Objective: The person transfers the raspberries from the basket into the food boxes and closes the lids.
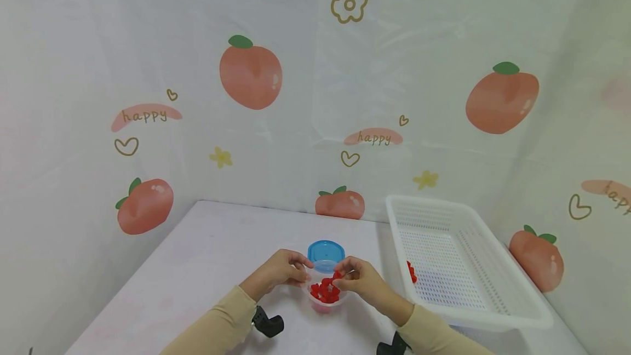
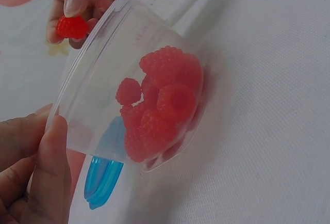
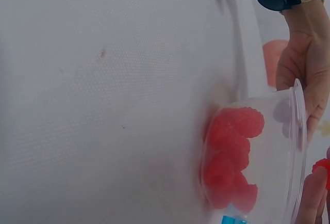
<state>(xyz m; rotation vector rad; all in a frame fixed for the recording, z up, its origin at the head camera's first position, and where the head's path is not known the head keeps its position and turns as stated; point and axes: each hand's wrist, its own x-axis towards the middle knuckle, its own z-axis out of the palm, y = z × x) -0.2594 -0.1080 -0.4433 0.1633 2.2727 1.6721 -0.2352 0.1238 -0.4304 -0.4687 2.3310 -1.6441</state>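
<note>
A clear round plastic container (image 2: 111,43) stands on the table with several red raspberries (image 2: 160,105) piled in its bottom. My left hand (image 1: 283,268) pinches its rim on the left side, thumb and fingers at the edge. Over the right side of the opening, my right hand (image 1: 362,281) holds a single raspberry (image 2: 72,27) between thumb and fingers. Just behind the container is a blue lid (image 1: 326,251), partly seen through the clear wall in the left wrist view.
To the right stands a large white perforated basket (image 1: 439,262), with a few red raspberries (image 1: 411,273) by its left wall. Black wrist cameras (image 1: 268,323) sit under the forearms. A fruit-printed curtain (image 1: 296,152) hangs behind the white table (image 1: 162,289).
</note>
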